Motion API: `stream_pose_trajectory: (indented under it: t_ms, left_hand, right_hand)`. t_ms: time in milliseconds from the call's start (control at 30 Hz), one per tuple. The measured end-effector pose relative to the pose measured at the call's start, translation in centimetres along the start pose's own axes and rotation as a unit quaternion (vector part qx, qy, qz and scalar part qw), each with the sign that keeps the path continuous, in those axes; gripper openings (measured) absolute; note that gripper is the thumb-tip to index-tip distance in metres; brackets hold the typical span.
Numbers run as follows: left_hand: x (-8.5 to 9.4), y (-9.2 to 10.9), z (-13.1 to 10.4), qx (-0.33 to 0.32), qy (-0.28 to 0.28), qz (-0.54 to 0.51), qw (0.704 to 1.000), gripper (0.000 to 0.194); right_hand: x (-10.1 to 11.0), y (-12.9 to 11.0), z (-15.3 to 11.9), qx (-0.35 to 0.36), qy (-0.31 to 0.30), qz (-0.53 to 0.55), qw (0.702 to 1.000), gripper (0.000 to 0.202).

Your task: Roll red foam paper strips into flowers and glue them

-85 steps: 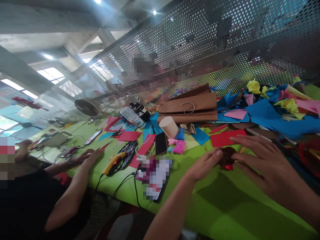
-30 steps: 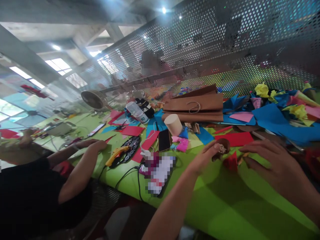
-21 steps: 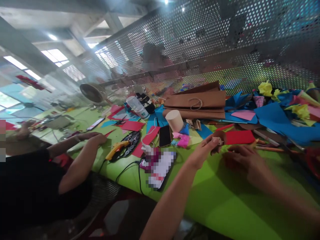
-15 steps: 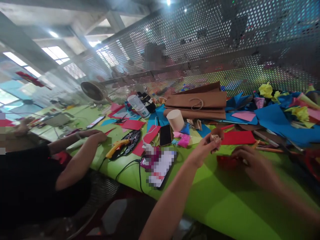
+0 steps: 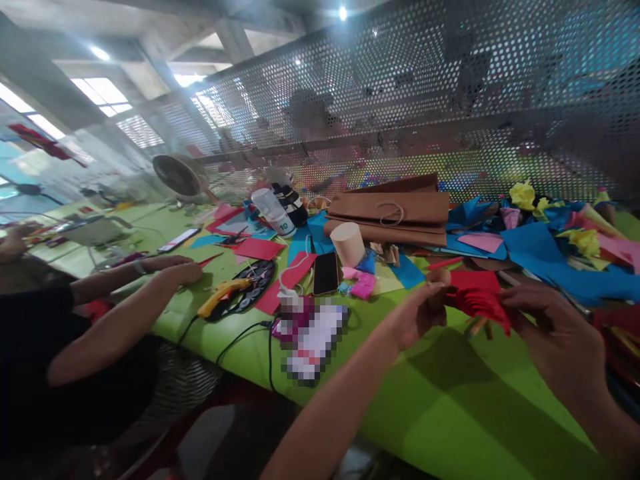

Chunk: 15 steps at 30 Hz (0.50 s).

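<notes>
Red crumpled piece [image 5: 480, 305] is now higher, between the left hand [image 5: 413, 317], whose grip I cannot tell, and the right hand [image 5: 560, 333], pinching its edge above the bench [image 5: 440, 420]; this adjusting seems to need gentle fingers next.

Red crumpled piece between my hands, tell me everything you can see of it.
The red crumpled piece looks like thin paper or cloth, bunched in creases, one corner pointing down. It spans from the left hand to the right hand, over the green table. Tan stubs show beneath; whether they're attached is unclear.
</notes>
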<state>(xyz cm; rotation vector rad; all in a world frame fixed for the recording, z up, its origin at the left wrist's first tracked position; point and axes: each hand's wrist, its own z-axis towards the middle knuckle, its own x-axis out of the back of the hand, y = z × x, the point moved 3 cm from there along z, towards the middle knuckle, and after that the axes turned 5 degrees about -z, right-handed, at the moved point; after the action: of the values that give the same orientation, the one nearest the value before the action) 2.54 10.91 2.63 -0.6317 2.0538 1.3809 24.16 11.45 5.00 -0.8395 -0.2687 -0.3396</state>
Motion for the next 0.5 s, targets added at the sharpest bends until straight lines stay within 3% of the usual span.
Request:
stream_pose_trajectory:
  t_ms: [133,367,433,500]
  left_hand:
    - [0.0,-0.4,0.0,0.008,0.002,-0.019,1.0,0.037]
    - [-0.7,-1.8,-0.4,0.027,-0.015,0.031,0.999,0.052]
    - [-0.8,-1.7,-0.5,0.006,-0.009,0.048,0.999,0.055]
    - [-0.9,-1.5,-0.5,-0.025,-0.005,0.054,0.998,0.057]
  right_hand:
    - [0.0,-0.1,-0.2,0.006,0.017,0.012,1.0,0.01]
    - [-0.5,-0.2,-0.9,0.067,-0.026,-0.064,0.995,0.014]
    - [-0.6,-0.3,-0.9,0.041,-0.046,-0.049,0.997,0.015]
    - [-0.7,0.1,-0.9,-0.038,-0.072,-0.012,0.997,0.019]
